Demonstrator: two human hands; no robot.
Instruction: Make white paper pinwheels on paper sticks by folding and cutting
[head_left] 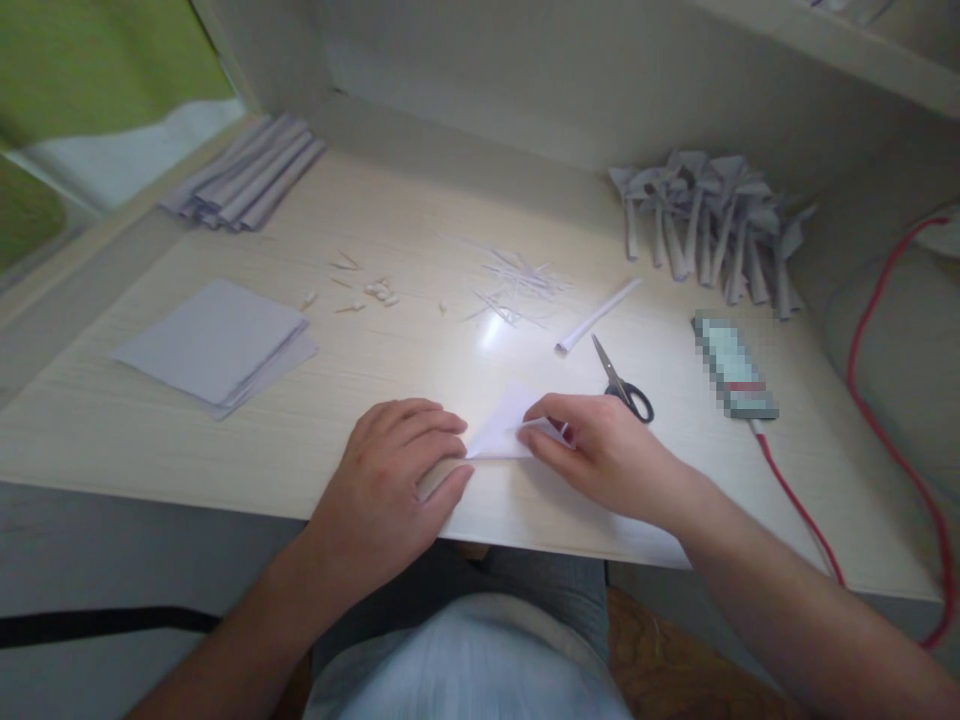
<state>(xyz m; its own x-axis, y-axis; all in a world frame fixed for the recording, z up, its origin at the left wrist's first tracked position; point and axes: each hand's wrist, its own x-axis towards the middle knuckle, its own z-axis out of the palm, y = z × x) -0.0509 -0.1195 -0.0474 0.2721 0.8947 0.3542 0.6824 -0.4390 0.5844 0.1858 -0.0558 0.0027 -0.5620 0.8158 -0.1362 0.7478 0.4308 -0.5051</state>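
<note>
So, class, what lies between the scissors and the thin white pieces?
One rolled paper tube lies between them, as the head view shows.

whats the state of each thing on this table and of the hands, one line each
White paper, folded, flat on the table
Left hand, thumb and fingers apart, at the paper
Right hand, fingers curled, at the paper
Scissors, lying flat, blades look shut
Phone, plugged in, screen bright
Sheets, stacked unevenly
Lone tube, rolled, lying loose
Left tubes, piled
</note>
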